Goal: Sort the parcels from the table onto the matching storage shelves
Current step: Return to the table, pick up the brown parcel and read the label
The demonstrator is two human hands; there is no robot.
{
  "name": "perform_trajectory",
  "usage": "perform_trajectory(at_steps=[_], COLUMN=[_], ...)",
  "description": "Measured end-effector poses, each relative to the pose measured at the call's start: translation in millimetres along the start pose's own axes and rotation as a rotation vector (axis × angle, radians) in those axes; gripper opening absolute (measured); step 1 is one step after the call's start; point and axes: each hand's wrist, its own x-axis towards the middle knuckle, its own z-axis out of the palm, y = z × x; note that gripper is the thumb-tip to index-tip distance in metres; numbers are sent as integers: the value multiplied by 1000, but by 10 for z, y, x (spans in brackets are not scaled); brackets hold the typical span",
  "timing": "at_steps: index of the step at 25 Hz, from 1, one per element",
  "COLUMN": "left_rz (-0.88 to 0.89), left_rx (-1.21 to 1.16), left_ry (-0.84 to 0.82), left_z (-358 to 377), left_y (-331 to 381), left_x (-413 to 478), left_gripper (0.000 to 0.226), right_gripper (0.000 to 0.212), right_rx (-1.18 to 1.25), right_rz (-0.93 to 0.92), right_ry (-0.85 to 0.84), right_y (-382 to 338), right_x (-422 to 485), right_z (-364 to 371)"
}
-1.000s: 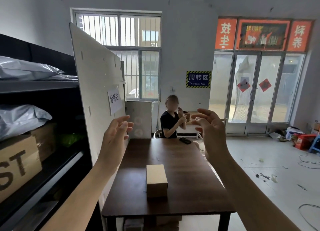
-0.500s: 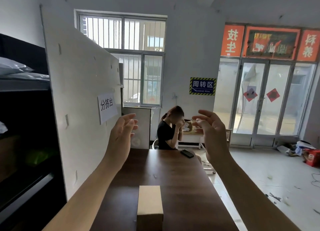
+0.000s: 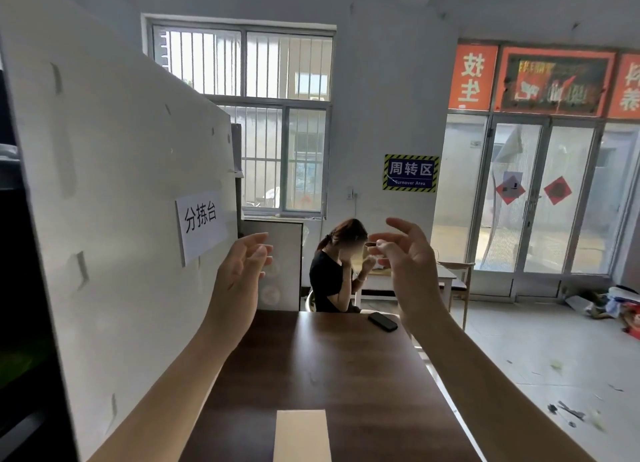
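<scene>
A small cardboard parcel (image 3: 301, 435) lies on the dark wooden table (image 3: 346, 368), near its front end, cut off by the bottom edge of the view. My left hand (image 3: 239, 281) and my right hand (image 3: 407, 271) are raised well above the table, palms facing each other, fingers spread, both holding nothing. The parcel is below and between my forearms. The dark storage shelves (image 3: 24, 305) show as a strip at the far left, mostly hidden by a white board.
A tall white board (image 3: 114, 198) with a paper label stands along the table's left side. A person sits at the table's far end. A black phone (image 3: 382, 322) lies on the table there. Open tiled floor with scattered debris lies to the right.
The view has moved forward and closer to the table, so the parcel has slid to the bottom edge and the shelves are nearly out of view. Both hands stay raised and empty.
</scene>
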Motion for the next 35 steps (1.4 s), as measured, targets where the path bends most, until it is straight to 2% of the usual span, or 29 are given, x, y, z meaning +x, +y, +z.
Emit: perform_trajectory(at_steps=[5,8,14,18,22,25,28,32,35], left_rz=[41,42,-82,-283,-540,-807,-1093,-1248,-1303], left_rx=[19,-16,47,119,219,261,189,50,-72], left_ry=[-45,-64,-139,-226,-318,-306,-298,-236,-263], left_z=[-112,-181,-47,149,218,223,283,419,514], left_y=[-518,-806,-1635,-2349,-3035,-3508,-3837,-3995,-4058], left_x=[502,753,691,65,-875,-1542,-2058,-2337,-2395], left_gripper=[23,32,30,20,29,38,50,55,65], right_gripper=[33,29,34,34,33,48,63,65,68], right_rx=[-49,-75,-169,-276,-399,-460,-466,-453,-303], right_rz=[-26,-30,78,291,579,853,1097,1212,1239], right_ry=[42,32,6,-21,-40,-85,-101,-101,-60], right_y=[439,706,1514,2437,3417,4005,4431,4714,4797], right_x=[410,572,720,430,-152,-641,-1094,-1432,-1466], right_z=[356,524,578,368,94,-132,-348,-491,-522])
